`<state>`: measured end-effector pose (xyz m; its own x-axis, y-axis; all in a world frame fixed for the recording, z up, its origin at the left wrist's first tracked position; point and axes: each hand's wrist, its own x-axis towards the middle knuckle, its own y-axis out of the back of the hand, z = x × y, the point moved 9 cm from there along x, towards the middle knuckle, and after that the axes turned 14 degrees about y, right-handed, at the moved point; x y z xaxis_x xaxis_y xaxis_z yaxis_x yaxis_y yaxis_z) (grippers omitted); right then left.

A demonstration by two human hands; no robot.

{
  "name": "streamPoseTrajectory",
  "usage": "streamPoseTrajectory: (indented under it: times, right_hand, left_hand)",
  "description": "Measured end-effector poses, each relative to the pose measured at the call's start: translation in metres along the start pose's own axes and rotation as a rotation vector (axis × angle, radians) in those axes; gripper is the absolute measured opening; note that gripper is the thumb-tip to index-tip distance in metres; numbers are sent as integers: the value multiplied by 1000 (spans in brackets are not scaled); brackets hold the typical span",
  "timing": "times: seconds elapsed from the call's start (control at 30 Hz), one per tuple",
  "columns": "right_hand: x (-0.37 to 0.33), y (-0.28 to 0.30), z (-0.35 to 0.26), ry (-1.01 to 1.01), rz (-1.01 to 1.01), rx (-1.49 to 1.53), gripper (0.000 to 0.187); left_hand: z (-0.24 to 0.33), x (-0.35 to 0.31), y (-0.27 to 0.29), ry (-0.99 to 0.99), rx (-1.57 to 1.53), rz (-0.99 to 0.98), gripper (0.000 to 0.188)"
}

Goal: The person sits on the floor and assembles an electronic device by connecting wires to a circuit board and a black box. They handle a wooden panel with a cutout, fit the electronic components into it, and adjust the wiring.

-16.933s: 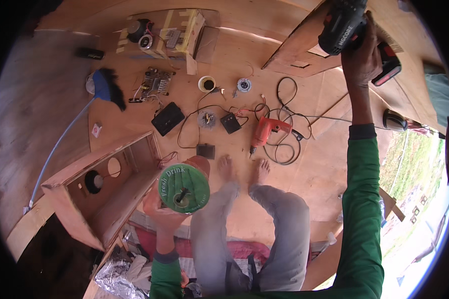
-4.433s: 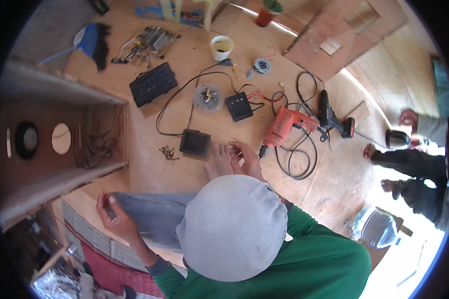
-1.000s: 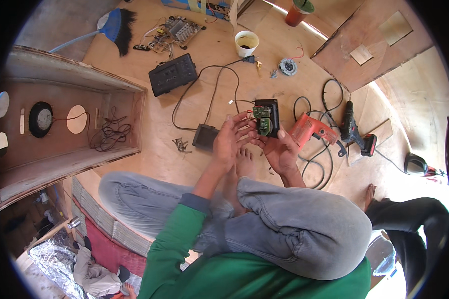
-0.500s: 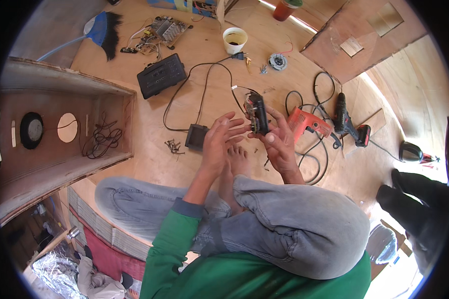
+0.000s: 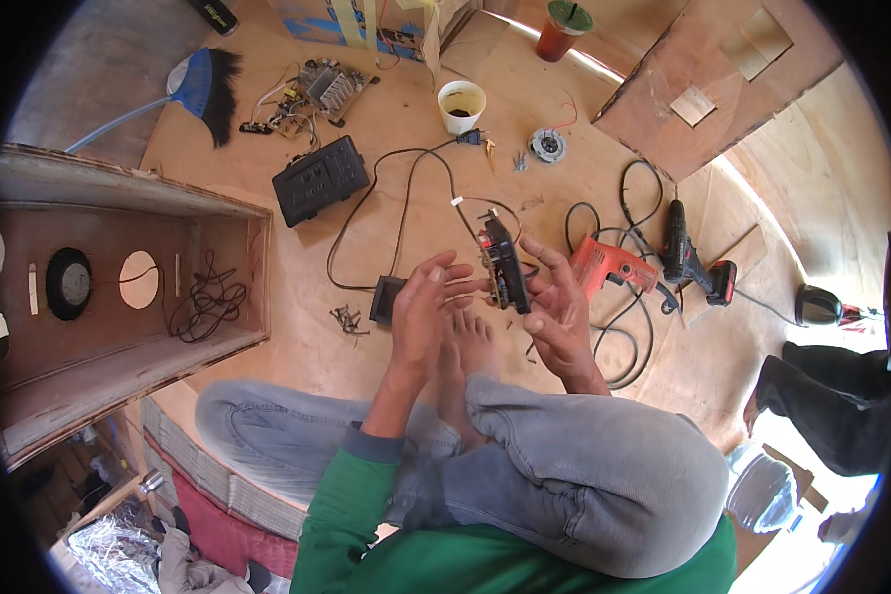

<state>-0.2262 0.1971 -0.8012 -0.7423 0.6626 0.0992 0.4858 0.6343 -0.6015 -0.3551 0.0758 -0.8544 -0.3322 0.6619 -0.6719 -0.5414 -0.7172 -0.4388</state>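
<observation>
A black panel module with a circuit board on its left side [image 5: 505, 265] is held nearly edge-on above my bare foot, with thin wires at its top. My right hand [image 5: 561, 315] grips it from the right, thumb near its lower end and fingers partly spread. My left hand [image 5: 424, 315] is on its other side, fingers stretched out, the tips touching or almost touching the board's lower edge. Beside my left fingers lies a small black box [image 5: 386, 300], partly hidden, joined to a black cable with a plug [image 5: 472, 137].
A wooden cabinet with round cutouts [image 5: 218, 198] stands left. Around me lie a black case [image 5: 320, 181], circuit board [image 5: 329, 89], cup [image 5: 461, 105], round speaker part [image 5: 546, 146], screws [image 5: 347, 320], red corded drill [image 5: 609, 265] and cordless drill [image 5: 685, 247]. Another person's dark-clothed leg [image 5: 822, 406] is at right.
The module has tilted and turned a little between my hands, showing more of its black face. The whole view has shifted slightly, with most things lower in the picture.
</observation>
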Motion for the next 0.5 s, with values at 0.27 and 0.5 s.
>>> streamPoseTrajectory:
  times: [0.27, 0.5]
  right_hand:
    - [-6, 15, 28, -164, 160, 715, 97]
    - [-8, 20, 34, -190, 205, 782, 98]
  left_hand:
    - [10, -3, 12, -82, -55, 60, 47]
    - [10, -1, 18, -79, -64, 80, 45]
